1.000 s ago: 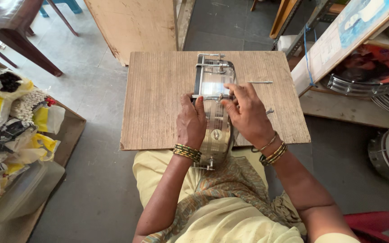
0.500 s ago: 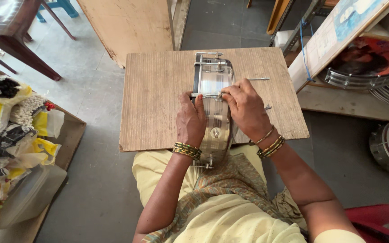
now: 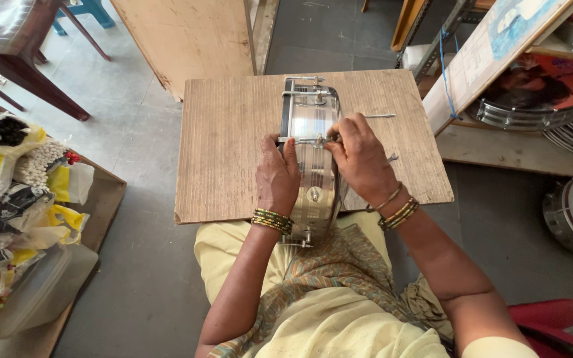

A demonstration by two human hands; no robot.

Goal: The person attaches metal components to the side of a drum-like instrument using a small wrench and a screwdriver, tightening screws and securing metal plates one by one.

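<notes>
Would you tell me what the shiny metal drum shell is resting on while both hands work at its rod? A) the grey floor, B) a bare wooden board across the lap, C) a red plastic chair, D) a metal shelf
B: the metal drum shell stands on edge on the wooden board that lies over the person's lap, with the left hand and right hand holding it at the rod.

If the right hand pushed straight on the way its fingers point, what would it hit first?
The right hand points left along the rod it pinches on the metal drum shell; it would probably meet the left hand's thumb first.
</notes>
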